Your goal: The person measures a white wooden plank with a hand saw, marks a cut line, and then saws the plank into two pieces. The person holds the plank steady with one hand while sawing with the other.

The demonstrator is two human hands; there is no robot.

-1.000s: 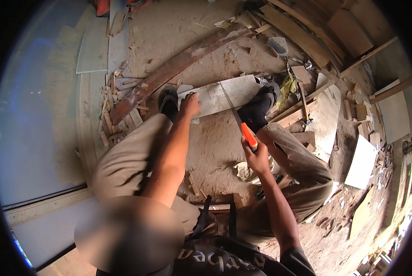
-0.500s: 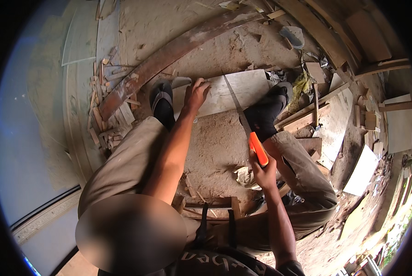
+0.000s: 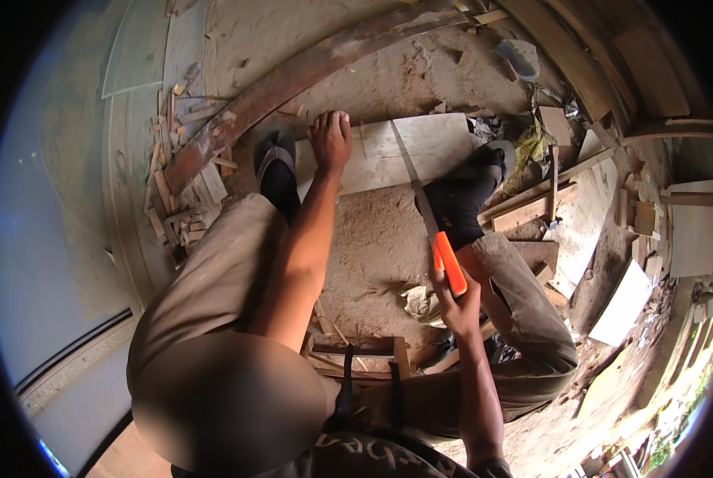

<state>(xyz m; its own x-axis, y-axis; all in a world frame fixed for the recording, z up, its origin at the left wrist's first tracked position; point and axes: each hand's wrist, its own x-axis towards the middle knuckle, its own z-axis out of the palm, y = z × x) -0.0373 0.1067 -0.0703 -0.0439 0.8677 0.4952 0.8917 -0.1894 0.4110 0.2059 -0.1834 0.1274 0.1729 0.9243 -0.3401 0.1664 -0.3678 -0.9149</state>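
A pale, flat wooden board (image 3: 444, 143) lies crosswise on the dirt floor between my feet. My left hand (image 3: 330, 143) presses on its left part, with the fingers curled over the far edge. In my right hand (image 3: 460, 307) is the orange handle of a handsaw (image 3: 424, 211). Its narrow blade slants forward and left across the board, with the tip at the far edge. My right foot (image 3: 464, 183), in a dark sock and sandal, rests by the board's right end, close to the blade. The left foot (image 3: 278, 171) is beside the left end.
A long reddish-brown beam (image 3: 293, 86) curves across the floor beyond the board. Small wood offcuts (image 3: 193, 227) are heaped at the left. Planks and panels (image 3: 587, 215) clutter the right side. A crumpled pale cloth or bag (image 3: 422, 304) lies near my right wrist.
My left hand has shifted left and outward to the board's far edge, its fingers now pointing away. The saw handle has moved slightly toward me, with the blade still across the board.
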